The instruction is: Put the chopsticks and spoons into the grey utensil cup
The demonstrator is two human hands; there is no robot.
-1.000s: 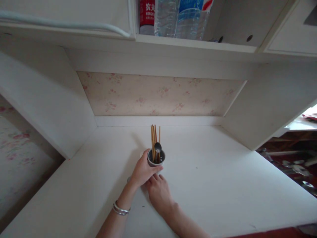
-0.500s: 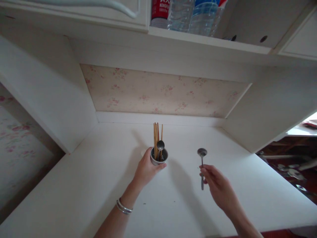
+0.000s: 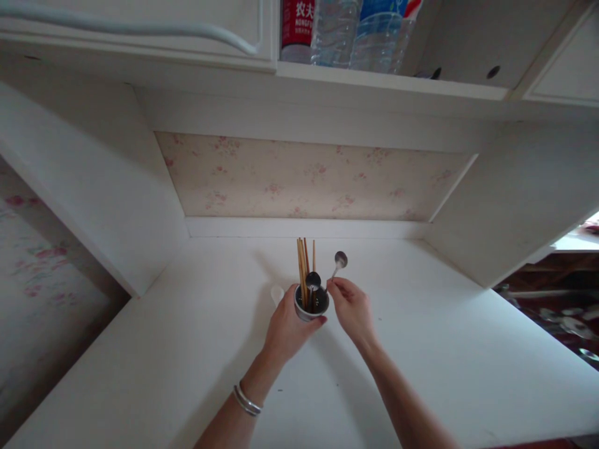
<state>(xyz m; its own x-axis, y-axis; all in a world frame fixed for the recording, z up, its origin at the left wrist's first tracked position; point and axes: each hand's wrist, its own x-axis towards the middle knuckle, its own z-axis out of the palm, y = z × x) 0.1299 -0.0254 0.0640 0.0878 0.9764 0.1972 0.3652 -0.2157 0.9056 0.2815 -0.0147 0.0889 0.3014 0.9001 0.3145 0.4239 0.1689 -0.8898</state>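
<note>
My left hand (image 3: 289,330) is wrapped round a metal cup (image 3: 309,317) held above the white tabletop. Several wooden chopsticks (image 3: 302,265) stand in the cup, along with a metal spoon (image 3: 313,280) whose bowl points up. Pinched in my right hand (image 3: 353,312) is a second metal spoon (image 3: 340,259), tilted with its bowl up and to the right. Its handle end meets the cup's right rim; whether it is inside the mouth I cannot tell. Behind my left hand, a small white spoon-like thing (image 3: 277,293) lies on the tabletop, partly hidden.
A white tabletop (image 3: 187,349) runs back to a floral-papered wall (image 3: 299,181). Side panels (image 3: 505,206) close it in left and right. Overhead, a cabinet shelf holds several plastic bottles (image 3: 334,37). Cluttered items (image 3: 561,318) sit lower at the far right.
My right hand has brought its spoon leftward to the cup's rim and turned it to a slant. The cup in my left hand sits slightly further right and lower in view.
</note>
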